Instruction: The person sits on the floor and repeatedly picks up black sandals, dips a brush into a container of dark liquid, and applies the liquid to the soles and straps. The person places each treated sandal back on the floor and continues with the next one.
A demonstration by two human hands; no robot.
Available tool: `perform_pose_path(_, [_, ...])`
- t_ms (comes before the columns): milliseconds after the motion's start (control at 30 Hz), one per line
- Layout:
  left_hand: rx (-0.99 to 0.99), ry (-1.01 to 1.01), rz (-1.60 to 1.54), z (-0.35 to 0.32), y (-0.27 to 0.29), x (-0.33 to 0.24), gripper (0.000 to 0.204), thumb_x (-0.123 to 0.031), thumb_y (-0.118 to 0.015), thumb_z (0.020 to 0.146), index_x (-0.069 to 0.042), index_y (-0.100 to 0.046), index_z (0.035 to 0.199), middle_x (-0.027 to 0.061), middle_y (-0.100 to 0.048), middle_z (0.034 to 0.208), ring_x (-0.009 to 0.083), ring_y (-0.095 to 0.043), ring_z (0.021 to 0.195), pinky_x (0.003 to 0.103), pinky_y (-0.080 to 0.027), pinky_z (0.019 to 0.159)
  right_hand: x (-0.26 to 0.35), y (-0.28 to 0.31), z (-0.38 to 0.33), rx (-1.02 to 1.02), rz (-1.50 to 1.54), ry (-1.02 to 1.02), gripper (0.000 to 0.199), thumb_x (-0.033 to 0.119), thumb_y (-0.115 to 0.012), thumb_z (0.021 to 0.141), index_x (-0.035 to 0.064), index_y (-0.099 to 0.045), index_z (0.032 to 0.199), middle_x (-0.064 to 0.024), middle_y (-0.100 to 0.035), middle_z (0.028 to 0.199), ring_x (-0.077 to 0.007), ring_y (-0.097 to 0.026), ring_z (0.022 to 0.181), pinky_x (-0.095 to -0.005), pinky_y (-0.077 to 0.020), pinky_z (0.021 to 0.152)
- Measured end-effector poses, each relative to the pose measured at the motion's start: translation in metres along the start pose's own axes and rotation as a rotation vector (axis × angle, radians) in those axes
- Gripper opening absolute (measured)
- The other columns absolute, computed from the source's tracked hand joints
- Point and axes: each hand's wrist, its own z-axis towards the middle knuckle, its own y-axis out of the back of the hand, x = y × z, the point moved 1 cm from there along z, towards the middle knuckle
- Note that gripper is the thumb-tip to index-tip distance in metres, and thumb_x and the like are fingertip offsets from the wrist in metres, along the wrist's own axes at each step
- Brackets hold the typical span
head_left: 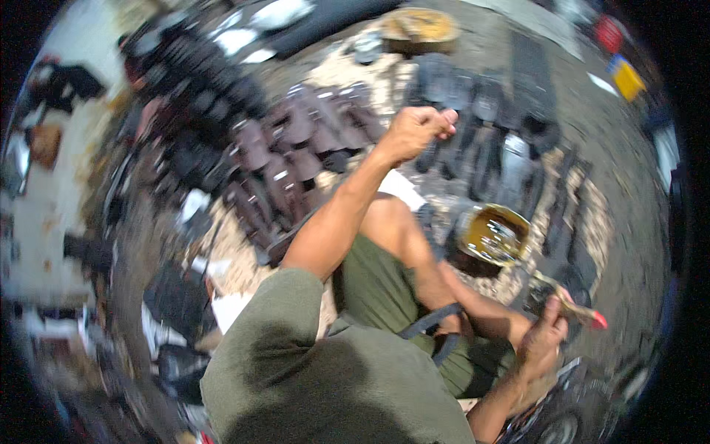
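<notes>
My left arm stretches forward, and my left hand (421, 135) is closed in a pinch above the near edge of rows of black shoe parts (484, 100). Whatever is between its fingers, if anything, is too blurred to make out. At the lower right, my right hand (542, 342) grips a brush (575, 307) with a pale handle and a red end. Just beyond that hand stands a pot of amber, glue-like liquid (494, 235), its rim coated yellow. Brown shoe parts (299, 137) lie in overlapping rows left of my left hand.
A stack of dark pieces (196, 74) rises at the far left. A round yellow-brown block (420, 29) and a small can (367, 48) stand at the back. More black strips (566, 214) lie right of the pot. My bent legs (388, 285) are below the rows.
</notes>
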Motion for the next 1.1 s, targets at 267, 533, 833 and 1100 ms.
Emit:
perform_pose_path(267, [-1.529,0.289,1.060,-0.317,0.251,0.144,0.064,-0.050,-0.084,0.078,-0.004,-0.058,0.113,0.0179,-0.057,0.119,0.0362,-0.052,0.117,0.049,-0.038,0.105,0.001,-0.034,0.033,0.259,0.202,0.051,0.041,0.029,-0.065,0.102,-0.0031,-0.060,0.128,-0.0044,-0.063,0.117,-0.0129,-0.055,0.105,-0.0282,-0.0430,0.096])
perform_pose_path(533, [-1.161,0.392,0.800,-0.380,0.207,0.218,0.043,-0.047,-0.057,0.100,-0.007,-0.069,0.110,0.0158,-0.066,0.109,0.0306,-0.061,0.099,0.042,-0.046,0.093,0.017,-0.092,0.066,0.307,-0.189,-0.077,0.049,0.040,-0.059,0.104,-0.0060,-0.071,0.114,-0.0101,-0.073,0.107,-0.0169,-0.064,0.101,-0.0318,-0.0486,0.092])
perform_pose_path(833, [-0.761,0.003,0.620,-0.263,0.108,0.026,0.037,-0.021,-0.054,0.105,0.004,-0.060,0.131,0.0177,-0.061,0.129,0.0313,-0.056,0.120,0.040,-0.041,0.107,-0.077,-0.131,0.083,0.445,-0.690,0.550,0.023,0.026,-0.076,0.087,0.0204,-0.075,0.110,-0.0135,-0.074,0.098,-0.0370,-0.068,0.092,-0.0490,-0.0538,0.082])
perform_pose_path(1100, [-0.392,-0.060,0.452,-0.246,0.022,0.034,0.046,-0.017,-0.061,0.101,0.002,-0.056,0.142,0.0177,-0.055,0.146,0.0294,-0.050,0.136,0.040,-0.034,0.116,-0.014,-0.014,0.092,0.422,-1.087,0.520,0.028,0.018,-0.079,0.082,0.0178,-0.076,0.109,-0.0082,-0.072,0.105,-0.0309,-0.060,0.104,-0.0419,-0.0472,0.091])
